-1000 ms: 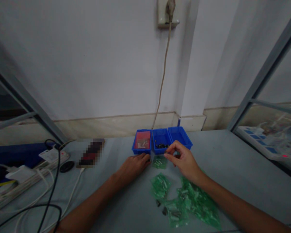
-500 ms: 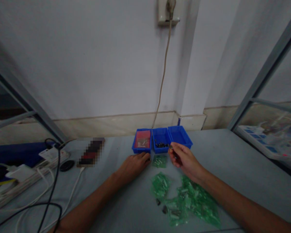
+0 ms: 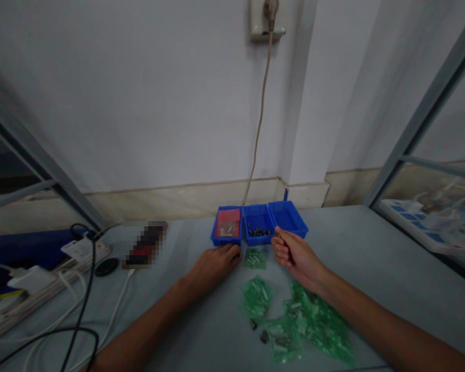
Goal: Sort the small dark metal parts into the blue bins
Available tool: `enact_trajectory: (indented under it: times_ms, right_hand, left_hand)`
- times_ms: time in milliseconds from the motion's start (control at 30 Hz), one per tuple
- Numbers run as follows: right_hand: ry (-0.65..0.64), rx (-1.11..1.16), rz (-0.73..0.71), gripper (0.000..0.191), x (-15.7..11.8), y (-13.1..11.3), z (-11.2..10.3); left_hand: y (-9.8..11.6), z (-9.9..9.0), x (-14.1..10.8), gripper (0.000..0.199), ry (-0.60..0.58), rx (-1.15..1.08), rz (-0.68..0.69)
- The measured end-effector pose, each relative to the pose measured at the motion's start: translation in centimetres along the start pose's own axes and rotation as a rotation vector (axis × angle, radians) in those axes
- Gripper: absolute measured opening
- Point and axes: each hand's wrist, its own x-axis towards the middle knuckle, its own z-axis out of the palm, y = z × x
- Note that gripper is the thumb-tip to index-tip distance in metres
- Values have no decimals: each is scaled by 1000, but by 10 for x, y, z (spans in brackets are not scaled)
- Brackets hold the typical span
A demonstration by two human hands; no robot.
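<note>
My left hand [image 3: 219,263] rests on the table in front of the left blue bin [image 3: 227,241], fingers curled round a small dark piece at their tips. Just in front of the right blue bin [image 3: 289,217], my right hand [image 3: 294,254] is closed, pinching a small metal piece between thumb and forefinger. Small dark metal parts [image 3: 259,232] lie in the middle blue bin [image 3: 257,213]. A pink bag [image 3: 228,217] fills the left bin. Between my hands lies a small green bag [image 3: 255,258]; larger green bags [image 3: 321,325] sit nearer me.
Two dark pieces [image 3: 264,336] lie beside the near bags. At the left are a blurred phone [image 3: 146,244], a black disc [image 3: 107,266], a power strip [image 3: 46,294] and cables. Metal frame bars slope at both sides; a plastic-covered white case [image 3: 414,225] stands right.
My right hand has shifted slightly right and its lower fingers have curled in more. My left hand stays almost where it was.
</note>
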Motion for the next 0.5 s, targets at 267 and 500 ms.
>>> enact_trajectory:
  times_ms: [267, 500]
  right_hand:
    - [80, -289, -146, 38, -6, 1, 6]
    - [23, -524, -257, 27, -10, 1, 7]
  left_hand:
    - [1, -2, -1, 20, -1, -22, 4]
    - [0, -1, -1, 21, 12, -31, 15]
